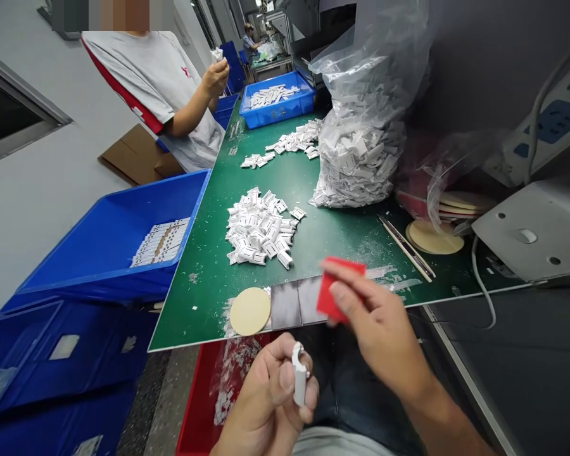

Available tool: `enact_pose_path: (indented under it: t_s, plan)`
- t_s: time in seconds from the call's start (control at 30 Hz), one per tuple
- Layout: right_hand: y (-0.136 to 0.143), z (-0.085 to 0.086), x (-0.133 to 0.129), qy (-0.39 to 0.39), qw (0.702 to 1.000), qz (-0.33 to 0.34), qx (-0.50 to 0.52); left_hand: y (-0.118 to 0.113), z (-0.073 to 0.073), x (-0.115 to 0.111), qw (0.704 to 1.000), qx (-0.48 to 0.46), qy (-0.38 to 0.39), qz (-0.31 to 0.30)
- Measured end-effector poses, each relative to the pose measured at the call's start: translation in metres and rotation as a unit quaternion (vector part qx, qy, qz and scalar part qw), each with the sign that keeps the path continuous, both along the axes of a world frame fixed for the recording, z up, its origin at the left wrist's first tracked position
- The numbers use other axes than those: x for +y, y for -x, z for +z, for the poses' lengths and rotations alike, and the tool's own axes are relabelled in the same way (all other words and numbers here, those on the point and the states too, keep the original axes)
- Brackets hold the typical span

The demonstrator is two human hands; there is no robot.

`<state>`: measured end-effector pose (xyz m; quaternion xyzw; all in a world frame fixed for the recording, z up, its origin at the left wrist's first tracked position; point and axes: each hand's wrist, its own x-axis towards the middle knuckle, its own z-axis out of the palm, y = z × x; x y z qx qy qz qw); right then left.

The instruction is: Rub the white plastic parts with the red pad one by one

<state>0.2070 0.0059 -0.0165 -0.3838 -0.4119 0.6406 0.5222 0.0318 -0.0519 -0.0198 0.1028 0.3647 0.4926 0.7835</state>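
Between the thumb and fingers of my left hand (270, 392) is a small white plastic part (299, 377), held upright below the table edge. My right hand (384, 326) pinches a flat red square sheet (335, 290) over the front of the green table (209, 278). Under and beside the red sheet lies a strip of dark grey sandpaper (285, 305) along the table edge. A round cream disc (250, 311) rests at the strip's left end. Farther back is a heap of white plastic parts (261, 228).
A clear bag of white parts (361, 145) stands at the back right. Tweezers (406, 247) lie near more cream discs (434, 237). Blue bins (109, 209) stand left, and a red bin (194, 405) sits below the table. A co-worker (161, 88) holds white parts across the table.
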Motion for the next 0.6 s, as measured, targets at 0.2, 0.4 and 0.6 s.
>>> enact_pose_path:
  t_s: [0.2,0.4,0.6]
  plan:
    - [-0.001,-0.006,-0.005,0.008,0.999,0.03,0.011,0.007,0.001,-0.004,0.992,0.075,-0.077,-0.073]
    - [-0.01,-0.014,-0.016,0.085,0.984,-0.151,0.047,0.014,0.067,0.118,0.909,0.256,-0.33,0.004]
    - [-0.005,-0.001,-0.038,0.131,0.973,-0.065,0.178,-0.023,0.178,0.302,0.804,0.354,-0.476,0.038]
